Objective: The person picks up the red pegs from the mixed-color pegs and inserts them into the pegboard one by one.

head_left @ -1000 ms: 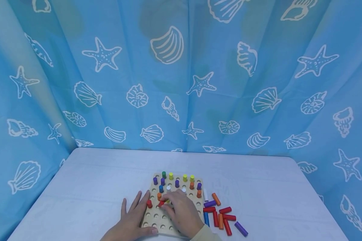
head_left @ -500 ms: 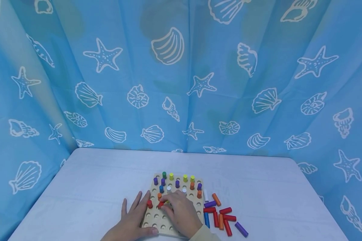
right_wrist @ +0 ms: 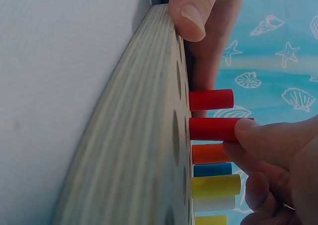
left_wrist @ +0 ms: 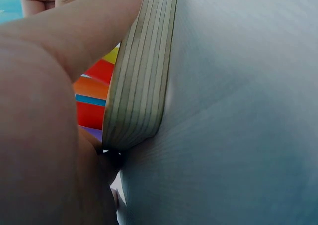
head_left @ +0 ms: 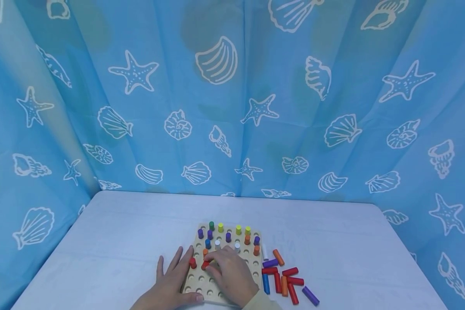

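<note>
The right hand (head_left: 234, 273) has moved slightly toward the left and near edges of the board (head_left: 195, 284). The red peg (head_left: 205, 265) pinched in its fingertips has shifted with it. This peg appears to stand straighter than before, though the fingers partly cover it. In the head view, the yellow peg (right_wrist: 216, 186) beside the fingertips has become hidden.
</note>
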The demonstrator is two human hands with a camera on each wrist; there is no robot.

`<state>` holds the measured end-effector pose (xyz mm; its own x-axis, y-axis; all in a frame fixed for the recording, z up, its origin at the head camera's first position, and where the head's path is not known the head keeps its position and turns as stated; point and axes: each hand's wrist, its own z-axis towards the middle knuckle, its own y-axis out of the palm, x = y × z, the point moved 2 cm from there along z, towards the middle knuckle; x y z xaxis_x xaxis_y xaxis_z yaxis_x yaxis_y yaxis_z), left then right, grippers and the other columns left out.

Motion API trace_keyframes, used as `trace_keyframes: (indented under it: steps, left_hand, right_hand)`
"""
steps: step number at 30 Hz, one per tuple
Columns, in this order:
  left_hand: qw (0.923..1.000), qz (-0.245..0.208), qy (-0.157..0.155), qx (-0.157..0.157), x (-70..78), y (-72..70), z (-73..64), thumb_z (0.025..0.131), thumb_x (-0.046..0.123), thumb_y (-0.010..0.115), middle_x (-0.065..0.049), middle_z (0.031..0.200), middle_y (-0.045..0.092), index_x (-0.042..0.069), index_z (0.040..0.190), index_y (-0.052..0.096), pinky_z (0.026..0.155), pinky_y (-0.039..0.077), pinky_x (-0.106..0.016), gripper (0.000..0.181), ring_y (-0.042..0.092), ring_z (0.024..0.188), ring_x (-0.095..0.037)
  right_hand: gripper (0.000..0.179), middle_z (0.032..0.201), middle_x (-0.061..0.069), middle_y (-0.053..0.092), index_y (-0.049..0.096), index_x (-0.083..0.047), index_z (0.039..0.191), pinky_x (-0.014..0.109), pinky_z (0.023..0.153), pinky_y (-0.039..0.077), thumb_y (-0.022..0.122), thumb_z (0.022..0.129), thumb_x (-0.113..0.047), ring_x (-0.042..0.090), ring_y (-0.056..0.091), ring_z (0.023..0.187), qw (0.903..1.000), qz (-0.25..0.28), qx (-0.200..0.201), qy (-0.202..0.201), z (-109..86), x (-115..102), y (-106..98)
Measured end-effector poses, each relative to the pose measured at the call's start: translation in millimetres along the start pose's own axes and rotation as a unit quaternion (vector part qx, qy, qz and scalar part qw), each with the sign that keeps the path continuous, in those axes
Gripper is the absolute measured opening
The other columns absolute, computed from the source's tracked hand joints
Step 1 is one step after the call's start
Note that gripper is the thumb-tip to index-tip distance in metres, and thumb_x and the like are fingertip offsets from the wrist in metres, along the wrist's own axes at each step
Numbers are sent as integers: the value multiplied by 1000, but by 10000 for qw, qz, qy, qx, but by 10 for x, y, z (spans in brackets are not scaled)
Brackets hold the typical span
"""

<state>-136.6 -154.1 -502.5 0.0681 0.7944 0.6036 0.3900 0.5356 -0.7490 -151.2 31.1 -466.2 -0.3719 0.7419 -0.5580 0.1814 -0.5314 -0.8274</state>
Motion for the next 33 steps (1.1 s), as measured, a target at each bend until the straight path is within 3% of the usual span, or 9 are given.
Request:
trace_keyframes:
  steps: [33]
  left_hand:
    - [9997, -85, 199, 80, 16, 2, -19, 73, 68, 76, -22, 162, 27, 2, 160, 19, 109, -14, -74, 123, 6, 151, -45]
  right_hand:
    - [25, 106, -12, 72, 74, -22, 118, 27, 82, 53, 72, 94, -27, 4, 58, 95, 9993, -344, 6, -132, 13, -22, 38]
